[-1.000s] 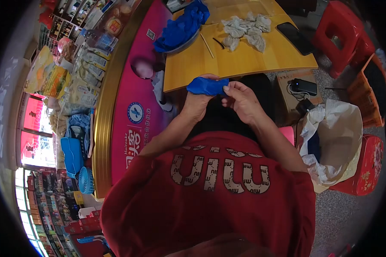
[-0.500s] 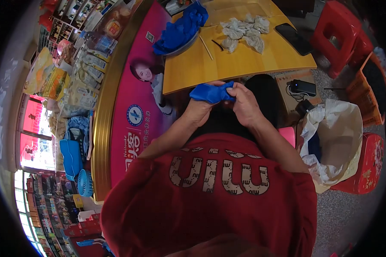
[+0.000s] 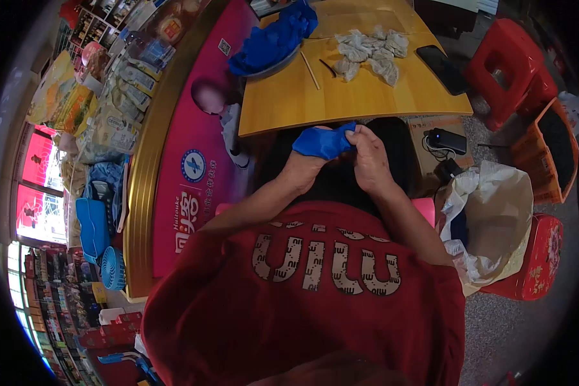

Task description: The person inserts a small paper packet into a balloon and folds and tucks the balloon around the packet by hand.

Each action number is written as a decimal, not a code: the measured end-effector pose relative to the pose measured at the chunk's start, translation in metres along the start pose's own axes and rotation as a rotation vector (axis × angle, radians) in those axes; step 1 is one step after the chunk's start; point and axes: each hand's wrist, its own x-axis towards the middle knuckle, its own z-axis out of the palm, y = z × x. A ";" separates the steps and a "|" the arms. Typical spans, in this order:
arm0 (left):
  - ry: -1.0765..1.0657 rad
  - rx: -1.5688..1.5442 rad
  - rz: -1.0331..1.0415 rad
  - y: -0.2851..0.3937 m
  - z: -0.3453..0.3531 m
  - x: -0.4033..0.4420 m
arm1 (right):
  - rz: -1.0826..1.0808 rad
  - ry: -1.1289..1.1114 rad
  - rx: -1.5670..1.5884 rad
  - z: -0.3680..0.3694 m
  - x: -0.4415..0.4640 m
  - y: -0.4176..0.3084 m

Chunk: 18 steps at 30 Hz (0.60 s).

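A piece of blue fabric (image 3: 323, 142) is stretched between my two hands, just in front of the table's near edge. My left hand (image 3: 302, 171) grips its left part from below; most of those fingers are covered by the fabric. With thumb and fingers, my right hand (image 3: 370, 158) pinches the right end. A heap of similar blue fabric (image 3: 273, 40) fills a bowl (image 3: 278, 71) at the table's left corner. Beyond my hands, several small knotted clear plastic bags (image 3: 372, 51) with pale contents lie on the wooden table (image 3: 289, 103).
A thin stick (image 3: 310, 71), a short dark strip (image 3: 328, 67) and a black phone (image 3: 442, 69) lie on the table. To the right are a power bank (image 3: 448, 140) on a cardboard box, a lined bin (image 3: 495, 219) and red stools (image 3: 505, 67). A pink counter (image 3: 193, 138) borders the left.
The blue fabric now looks more spread out between my hands. My right hand has shifted slightly along its end. The whole view has moved a little.
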 end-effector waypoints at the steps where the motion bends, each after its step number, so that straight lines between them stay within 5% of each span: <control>1: 0.000 -0.002 0.001 0.000 0.001 0.000 | -0.014 0.005 -0.010 -0.001 0.001 0.002; 18: 0.058 0.014 0.097 -0.004 0.005 -0.002 | -0.072 -0.001 -0.110 0.002 -0.002 -0.005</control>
